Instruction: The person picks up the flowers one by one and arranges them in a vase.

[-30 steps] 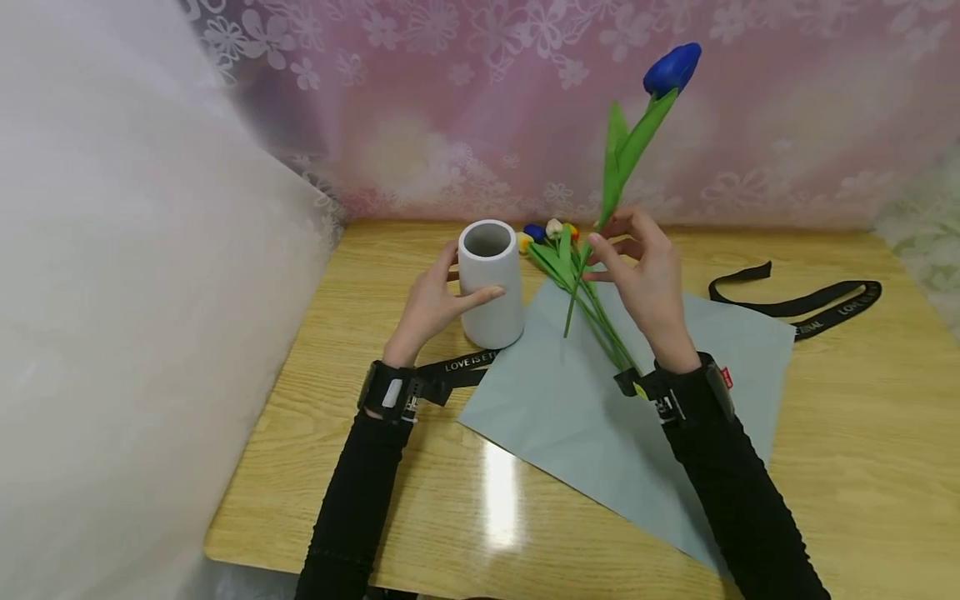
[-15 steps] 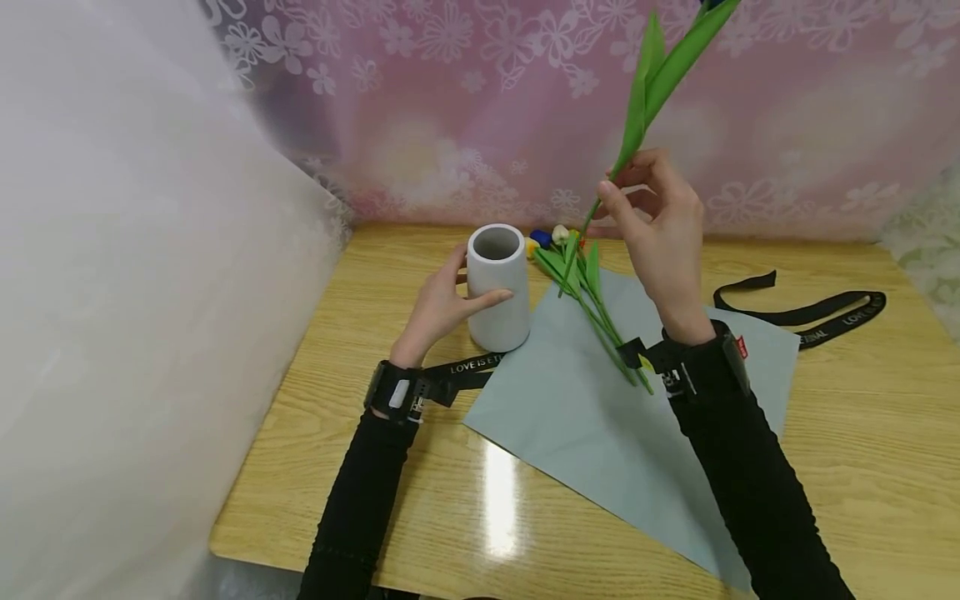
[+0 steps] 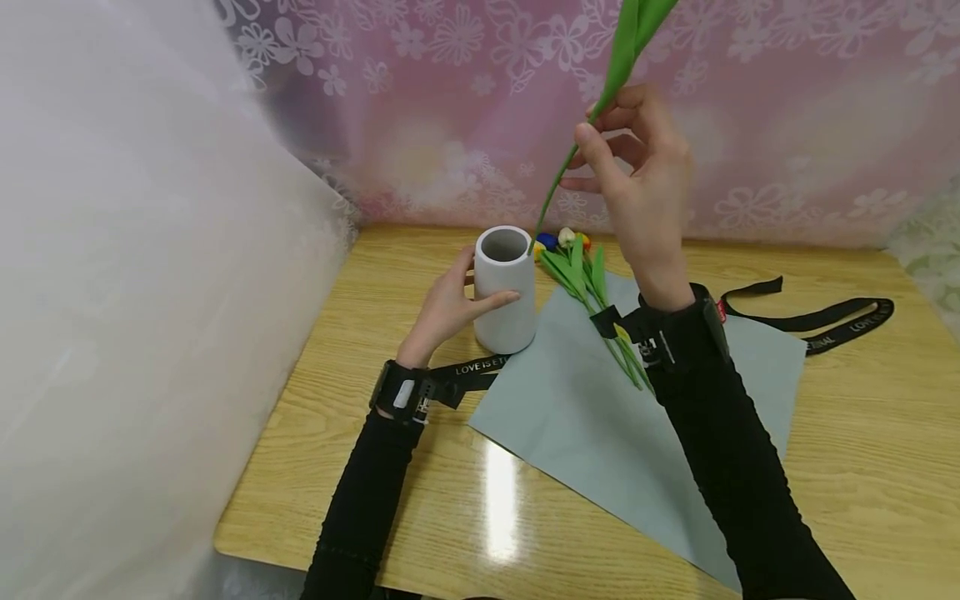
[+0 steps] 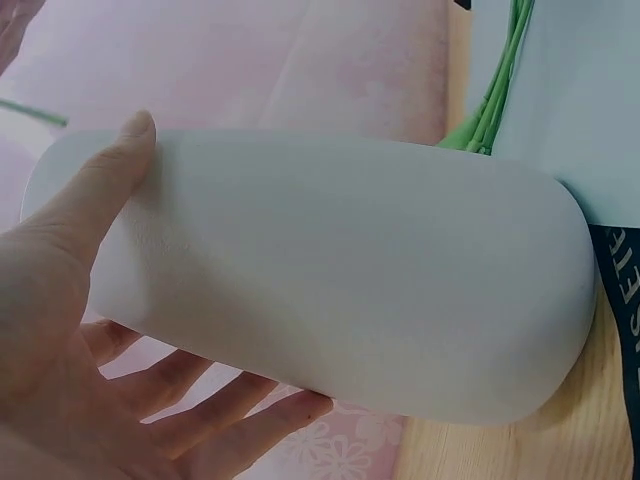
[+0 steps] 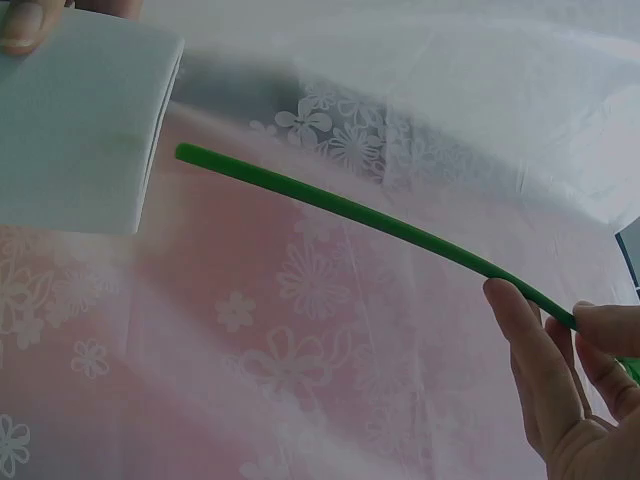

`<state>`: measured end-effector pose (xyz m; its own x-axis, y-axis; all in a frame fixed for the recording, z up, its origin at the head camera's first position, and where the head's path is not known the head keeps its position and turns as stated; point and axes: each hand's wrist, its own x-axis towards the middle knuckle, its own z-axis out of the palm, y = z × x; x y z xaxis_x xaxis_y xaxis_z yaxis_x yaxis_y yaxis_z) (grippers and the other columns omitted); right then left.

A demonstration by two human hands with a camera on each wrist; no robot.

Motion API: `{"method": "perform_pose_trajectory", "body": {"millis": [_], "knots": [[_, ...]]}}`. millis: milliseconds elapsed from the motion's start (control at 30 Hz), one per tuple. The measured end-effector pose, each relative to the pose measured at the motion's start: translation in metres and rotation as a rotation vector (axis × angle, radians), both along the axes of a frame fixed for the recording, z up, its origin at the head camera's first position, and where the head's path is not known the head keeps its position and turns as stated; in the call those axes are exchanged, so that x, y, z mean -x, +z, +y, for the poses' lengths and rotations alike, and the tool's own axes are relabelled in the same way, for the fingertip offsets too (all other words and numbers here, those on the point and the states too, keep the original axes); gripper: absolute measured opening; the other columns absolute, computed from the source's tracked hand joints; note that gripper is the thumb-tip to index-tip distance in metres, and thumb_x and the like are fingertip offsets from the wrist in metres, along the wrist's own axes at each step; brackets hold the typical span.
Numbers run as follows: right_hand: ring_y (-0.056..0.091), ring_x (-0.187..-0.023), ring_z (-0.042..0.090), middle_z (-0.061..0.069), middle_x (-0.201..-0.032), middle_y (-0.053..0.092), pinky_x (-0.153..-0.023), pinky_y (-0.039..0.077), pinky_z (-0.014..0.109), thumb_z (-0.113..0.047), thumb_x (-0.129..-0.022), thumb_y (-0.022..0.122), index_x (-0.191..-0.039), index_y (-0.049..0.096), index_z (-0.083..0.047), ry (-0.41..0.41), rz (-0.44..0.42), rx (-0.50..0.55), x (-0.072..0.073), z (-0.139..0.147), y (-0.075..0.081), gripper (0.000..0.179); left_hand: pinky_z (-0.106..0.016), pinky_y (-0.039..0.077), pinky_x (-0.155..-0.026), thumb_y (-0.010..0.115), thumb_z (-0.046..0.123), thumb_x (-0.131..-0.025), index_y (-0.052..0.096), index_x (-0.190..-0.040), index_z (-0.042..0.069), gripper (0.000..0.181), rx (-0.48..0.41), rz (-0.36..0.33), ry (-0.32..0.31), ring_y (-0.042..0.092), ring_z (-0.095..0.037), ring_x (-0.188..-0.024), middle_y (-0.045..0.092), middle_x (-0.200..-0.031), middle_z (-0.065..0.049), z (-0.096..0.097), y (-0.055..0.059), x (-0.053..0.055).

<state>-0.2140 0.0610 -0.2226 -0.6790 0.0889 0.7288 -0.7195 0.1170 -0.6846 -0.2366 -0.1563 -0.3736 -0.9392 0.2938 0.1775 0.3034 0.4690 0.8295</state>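
Observation:
A white cylindrical vase (image 3: pixel 506 312) stands upright on the table, and my left hand (image 3: pixel 450 304) grips its side, thumb in front and fingers behind. In the left wrist view the vase (image 4: pixel 340 270) fills the middle, with the thumb across its upper part. My right hand (image 3: pixel 645 167) holds up a tulip (image 3: pixel 618 62) by its green stem, pinched between thumb and fingers just below the leaves. The flower head is out of the head view. In the right wrist view the stem's (image 5: pixel 340 207) lower end points at the vase's mouth, a small gap from the rim (image 5: pixel 160 130).
Right of the vase several more tulips (image 3: pixel 581 279) lie with stems on a grey-blue wrapping sheet (image 3: pixel 570 425). Black lettered ribbon (image 3: pixel 847 312) curls out at the sheet's right, and another piece (image 3: pixel 480 367) lies before the vase. A pink floral curtain (image 3: pixel 450 125) hangs behind the table (image 3: pixel 360 492).
My right hand has risen with the tulip, then swung left, bringing the stem's lower end from over the lying tulips to the vase's rim. The left hand keeps its grip on the vase.

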Motion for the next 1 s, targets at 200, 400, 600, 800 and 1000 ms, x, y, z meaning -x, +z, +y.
{"method": "perform_pose_trajectory", "body": {"millis": [200, 400, 600, 800, 1000], "knots": [[0.068, -0.076, 0.026, 0.005, -0.092, 0.062, -0.068, 0.063, 0.030, -0.005, -0.097, 0.068, -0.111, 0.063, -0.002, 0.020, 0.055, 0.046, 0.011, -0.013, -0.007, 0.015, -0.052, 0.049, -0.104, 0.082, 0.042, -0.086, 0.035, -0.156, 0.026, 0.086, -0.015, 0.006, -0.010, 0.053, -0.032, -0.133, 0.050, -0.149, -0.006, 0.001, 0.000, -0.002], [0.068, -0.076, 0.021, 0.004, -0.094, 0.064, -0.070, 0.062, 0.028, -0.010, -0.098, 0.068, -0.112, 0.062, 0.003, -0.023, 0.044, -0.057, 0.023, -0.021, -0.026, 0.020, -0.054, 0.049, -0.103, 0.081, 0.043, -0.086, 0.035, -0.155, 0.026, 0.085, -0.014, -0.009, -0.010, 0.053, -0.035, -0.133, 0.050, -0.149, -0.008, 0.002, 0.001, -0.002], [0.071, -0.080, 0.025, 0.012, -0.098, 0.067, -0.075, 0.061, 0.027, -0.012, -0.099, 0.068, -0.115, 0.062, 0.003, -0.060, -0.045, -0.185, 0.029, -0.024, -0.050, 0.023, -0.054, 0.048, -0.105, 0.081, 0.043, -0.086, 0.035, -0.155, 0.026, 0.084, -0.009, -0.018, -0.015, 0.052, -0.035, -0.135, 0.050, -0.149, -0.007, 0.001, 0.002, -0.002], [0.071, -0.082, 0.025, 0.015, -0.100, 0.068, -0.073, 0.059, 0.023, -0.012, -0.098, 0.068, -0.114, 0.063, 0.003, -0.076, -0.107, -0.277, 0.032, -0.024, -0.073, 0.022, -0.052, 0.050, -0.103, 0.081, 0.045, -0.086, 0.035, -0.155, 0.027, 0.085, -0.009, -0.021, -0.017, 0.052, -0.034, -0.134, 0.051, -0.147, -0.006, 0.000, 0.003, -0.001], [0.072, -0.089, 0.028, 0.016, -0.102, 0.069, -0.081, 0.061, 0.039, -0.013, -0.098, 0.070, -0.118, 0.062, 0.000, -0.120, -0.155, -0.362, 0.035, -0.025, -0.087, 0.025, -0.050, 0.050, -0.104, 0.080, 0.047, -0.086, 0.035, -0.155, 0.027, 0.085, -0.005, -0.030, -0.013, 0.052, -0.033, -0.134, 0.051, -0.147, -0.006, -0.001, 0.002, 0.000]]}}
